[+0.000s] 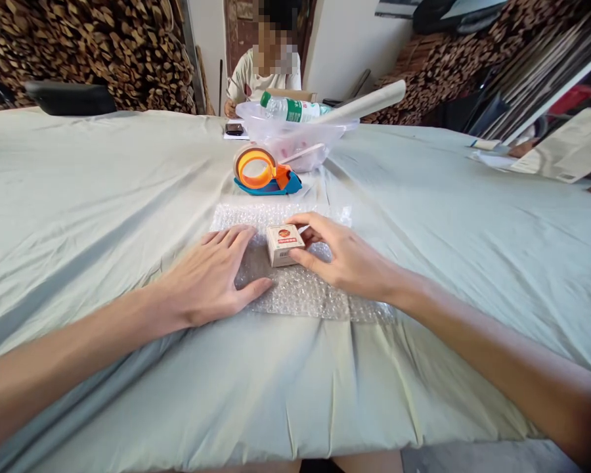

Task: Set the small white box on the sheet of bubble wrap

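A small cream cardboard box with a red-and-brown printed top rests on a sheet of bubble wrap. My right hand grips the box from its right side, thumb at the near face and fingers at the far edge. Left of the box, my left hand lies flat on the left part of the bubble wrap, fingers spread and apart from the box. Just beyond the sheet stands a blue-and-orange tape dispenser with a roll of tape.
A translucent plastic basin behind the dispenser holds a green-capped bottle and a white roll. A person sits across the cloth-covered table. A small black object lies near them. Papers are at right.
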Available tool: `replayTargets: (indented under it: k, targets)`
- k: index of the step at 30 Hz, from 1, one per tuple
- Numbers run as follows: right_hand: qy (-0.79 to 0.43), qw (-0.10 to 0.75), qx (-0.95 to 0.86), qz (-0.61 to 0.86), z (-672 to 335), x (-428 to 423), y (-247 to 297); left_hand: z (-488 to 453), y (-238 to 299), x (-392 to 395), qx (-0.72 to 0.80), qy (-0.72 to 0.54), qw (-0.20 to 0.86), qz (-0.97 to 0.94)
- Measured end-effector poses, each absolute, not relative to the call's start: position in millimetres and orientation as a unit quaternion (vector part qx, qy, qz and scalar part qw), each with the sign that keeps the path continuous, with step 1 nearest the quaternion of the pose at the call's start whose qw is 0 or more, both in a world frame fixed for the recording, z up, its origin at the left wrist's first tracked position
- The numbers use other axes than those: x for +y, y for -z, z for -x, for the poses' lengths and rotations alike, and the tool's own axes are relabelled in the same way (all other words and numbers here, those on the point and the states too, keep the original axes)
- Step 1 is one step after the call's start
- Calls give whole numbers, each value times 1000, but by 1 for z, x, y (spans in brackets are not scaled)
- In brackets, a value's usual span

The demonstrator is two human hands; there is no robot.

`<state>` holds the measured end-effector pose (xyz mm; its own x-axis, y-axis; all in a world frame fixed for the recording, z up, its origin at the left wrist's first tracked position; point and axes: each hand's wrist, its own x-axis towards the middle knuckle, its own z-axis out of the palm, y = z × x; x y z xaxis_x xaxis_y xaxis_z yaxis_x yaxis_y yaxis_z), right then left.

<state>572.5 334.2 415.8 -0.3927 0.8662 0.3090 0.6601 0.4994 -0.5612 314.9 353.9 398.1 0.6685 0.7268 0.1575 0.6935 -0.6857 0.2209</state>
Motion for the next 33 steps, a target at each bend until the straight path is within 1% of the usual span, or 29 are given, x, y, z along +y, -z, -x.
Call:
replayTargets:
  k: [2, 7, 11, 13, 15, 21, 23, 25, 28, 29, 31, 33]
  targets:
    - [-156, 279, -808, 495, -571, 334, -413, -317, -397, 351, 408, -107, 82, -903]
    - [-127, 308, -798, 503, -569, 336, -410, -316, -402, 350, 440, -96, 136, -882]
    - [-117, 320, -790, 509, -567, 336, -406, -308, -407, 361, 474, -192, 186, -839]
    - [-110, 330, -790, 505, -568, 337, -405, -305, -407, 367, 475, -232, 179, -829]
    - [-115, 337, -787, 504, -570, 338, -403, -304, -406, 370, 466, -240, 154, -837]
    - [-122, 303, -812, 485, -579, 347, -404, -301, -398, 378, 406, -178, 73, -894]
    - [-151, 294, -817, 473, -582, 348, -409, -296, -398, 385, 376, -145, 58, -913]
    - [-214, 281, -813, 464, -586, 347, -418, -292, -401, 390, 369, -126, 17, -921]
    - [-340, 253, -788, 447, -589, 340, -432, -290, -411, 386, 395, -158, -80, -901]
    - [-378, 241, -776, 444, -588, 337, -435, -292, -414, 382, 395, -173, -98, -897]
    - [-423, 219, -760, 442, -585, 333, -437, -297, -418, 373, 376, -196, -82, -902]
    - [-403, 231, -774, 431, -580, 331, -434, -302, -416, 366, 358, -205, -10, -911]
